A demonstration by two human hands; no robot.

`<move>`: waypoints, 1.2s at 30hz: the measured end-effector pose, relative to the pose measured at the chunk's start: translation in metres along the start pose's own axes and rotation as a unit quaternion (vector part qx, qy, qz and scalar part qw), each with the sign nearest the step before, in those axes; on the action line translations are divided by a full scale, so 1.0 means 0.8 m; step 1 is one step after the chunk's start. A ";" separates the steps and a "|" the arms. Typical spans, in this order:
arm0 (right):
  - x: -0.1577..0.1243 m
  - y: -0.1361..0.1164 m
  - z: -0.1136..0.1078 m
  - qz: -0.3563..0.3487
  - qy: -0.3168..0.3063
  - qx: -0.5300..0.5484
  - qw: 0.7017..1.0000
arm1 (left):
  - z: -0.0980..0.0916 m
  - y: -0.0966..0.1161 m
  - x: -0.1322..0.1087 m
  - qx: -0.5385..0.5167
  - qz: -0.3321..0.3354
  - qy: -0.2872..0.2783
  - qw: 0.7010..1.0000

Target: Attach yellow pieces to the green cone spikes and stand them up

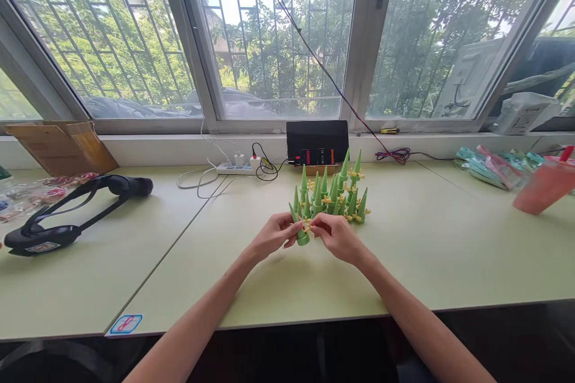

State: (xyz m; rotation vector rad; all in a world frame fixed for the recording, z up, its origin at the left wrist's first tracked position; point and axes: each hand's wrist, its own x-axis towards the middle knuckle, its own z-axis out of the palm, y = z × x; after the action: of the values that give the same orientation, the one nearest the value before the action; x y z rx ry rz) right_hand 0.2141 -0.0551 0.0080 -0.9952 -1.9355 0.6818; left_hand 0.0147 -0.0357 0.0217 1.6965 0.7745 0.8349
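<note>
My left hand (274,234) is closed around a green pointed cone (302,239), held tilted just above the table's middle. A small yellow piece (307,225) sits against the cone's side. My right hand (338,237) has its thumb and forefinger pinched at this yellow piece. Right behind my hands stands a cluster of similar green cones (333,194), upright, many with little yellow pieces at their sides. My fingers hide part of the held cone.
A tablet (317,134) and a phone (317,157) lean at the back. Beside them lies a power strip (238,167) with cables. At left are a black headset (74,215) and a cardboard box (60,146). Plastic packets (489,164) and a red drink cup (543,185) are right.
</note>
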 end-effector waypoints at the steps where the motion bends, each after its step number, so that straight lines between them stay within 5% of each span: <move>1: 0.000 -0.001 0.000 0.004 -0.002 -0.006 1.000 | 0.001 0.001 0.000 -0.002 0.000 0.002 1.000; 18: 0.000 0.005 0.002 -0.010 -0.044 -0.119 0.992 | 0.002 -0.005 0.000 -0.026 -0.003 -0.002 1.000; 36: 0.000 0.010 0.007 -0.052 -0.011 -0.087 0.995 | 0.004 0.001 0.001 -0.023 -0.016 0.026 0.999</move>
State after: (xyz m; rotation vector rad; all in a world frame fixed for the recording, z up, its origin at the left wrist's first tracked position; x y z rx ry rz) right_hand 0.2124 -0.0512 -0.0004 -0.9865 -2.0780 0.4734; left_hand 0.0178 -0.0370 0.0222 1.6234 0.8097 0.8720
